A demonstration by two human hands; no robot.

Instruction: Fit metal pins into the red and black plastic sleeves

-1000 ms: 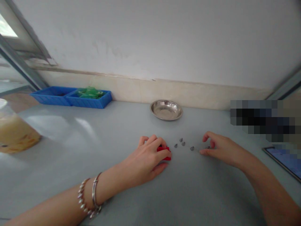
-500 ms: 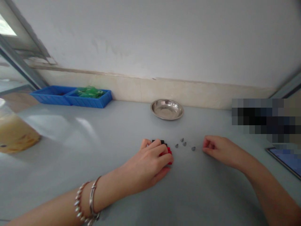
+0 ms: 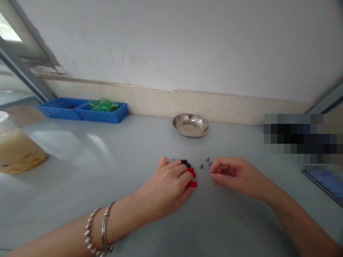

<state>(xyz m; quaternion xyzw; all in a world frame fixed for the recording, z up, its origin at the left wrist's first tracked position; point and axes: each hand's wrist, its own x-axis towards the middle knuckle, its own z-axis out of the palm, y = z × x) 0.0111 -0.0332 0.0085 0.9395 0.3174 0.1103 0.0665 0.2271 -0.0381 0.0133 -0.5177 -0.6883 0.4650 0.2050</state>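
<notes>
Fingers curled over red [image 3: 192,184] and black pieces [image 3: 184,162] — left hand [image 3: 171,184]; right hand [image 3: 235,176] half-closed, contents unclear.

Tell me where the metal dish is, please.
The metal dish sits near the middle of the head view, by the tiled strip, right of the blue trays.

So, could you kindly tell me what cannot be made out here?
In the head view:
Red and black pieces: mostly covered by the left hand.
Right hand: curled fingers hide whether it holds anything.
Jar: cut off by the left edge.
Left blue tray: dark contents too small to identify.
</notes>
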